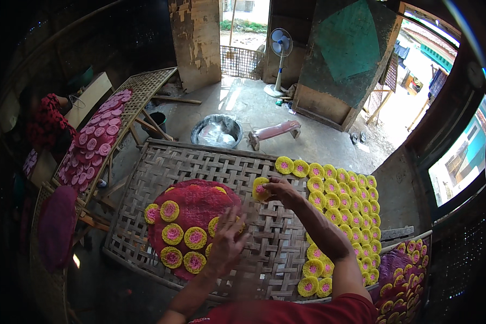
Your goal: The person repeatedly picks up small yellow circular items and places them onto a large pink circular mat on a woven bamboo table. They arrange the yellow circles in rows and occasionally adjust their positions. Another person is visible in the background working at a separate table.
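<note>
My right hand (284, 193) pinches a round, yellow rice cracker with a pink centre (260, 187) at its right edge, above the woven bamboo rack (275, 237). Over the right side of a round red cloth (200, 194), my left hand (228, 245) is slightly blurred, its fingers stretched out beside a yellow cracker (214, 226) that it partly hides. Several more crackers (195, 237) lie on the cloth, mostly on its left and near parts. Close rows of the same crackers (332, 201) cover the rack's right side.
Left of the rack, a sloping bamboo rack (151, 89) bears pink discs, with a person in a red patterned top (51, 121) beside it. Beyond stand a lined tub (217, 131), a low bench (274, 133) and a fan (278, 59). More crackers (399, 278) lie at the lower right.
</note>
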Demonstrator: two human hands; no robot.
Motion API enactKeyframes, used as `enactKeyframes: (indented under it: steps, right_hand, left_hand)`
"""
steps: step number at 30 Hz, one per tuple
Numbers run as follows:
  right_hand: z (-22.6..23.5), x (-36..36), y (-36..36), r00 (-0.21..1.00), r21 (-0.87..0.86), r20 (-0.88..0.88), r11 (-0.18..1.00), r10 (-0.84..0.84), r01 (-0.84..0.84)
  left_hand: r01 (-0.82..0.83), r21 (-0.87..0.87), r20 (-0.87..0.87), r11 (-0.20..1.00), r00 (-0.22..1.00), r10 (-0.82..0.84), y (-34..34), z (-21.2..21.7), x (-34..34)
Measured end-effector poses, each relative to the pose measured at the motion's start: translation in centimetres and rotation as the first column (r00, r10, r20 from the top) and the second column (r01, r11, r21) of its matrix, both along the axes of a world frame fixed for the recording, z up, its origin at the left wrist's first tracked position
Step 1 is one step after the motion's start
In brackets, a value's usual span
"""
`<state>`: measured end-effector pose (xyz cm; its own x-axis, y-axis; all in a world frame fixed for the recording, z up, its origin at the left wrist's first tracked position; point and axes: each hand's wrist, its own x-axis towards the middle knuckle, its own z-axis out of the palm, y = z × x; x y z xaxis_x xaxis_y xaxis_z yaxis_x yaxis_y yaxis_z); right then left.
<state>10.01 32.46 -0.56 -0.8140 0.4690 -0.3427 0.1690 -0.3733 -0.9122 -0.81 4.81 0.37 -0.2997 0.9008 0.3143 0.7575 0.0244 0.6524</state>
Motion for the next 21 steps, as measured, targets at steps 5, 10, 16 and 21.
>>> enactKeyframes:
  steps: [5,10,16,21]
  right_hand:
    - [-3.0,-2.9,5.9,0.995,0.433,0.03,0.899,-0.093,0.071]
    - [-5.0,-5.9,9.1,0.97,0.784,0.052,0.611,-0.239,0.109]
    - [-4.3,-6.1,9.6,0.881,0.981,0.177,0.151,-0.438,-0.123]
    - [-3.1,-4.7,5.9,0.857,0.996,-0.036,-0.085,-0.514,-0.01]
  left_hand:
    - [-0.358,-0.272,-0.23,0.893,0.926,0.301,-4.2,-3.1,-5.2]
    - [-0.321,-0.253,-0.19,0.913,0.942,0.278,-5.0,-4.7,-5.3]
    - [-0.334,-0.1,-0.049,0.937,0.942,0.331,-3.9,-4.1,-4.2]
    - [-0.363,-0.017,-0.075,0.932,0.93,0.361,-2.7,-3.1,-3.6]
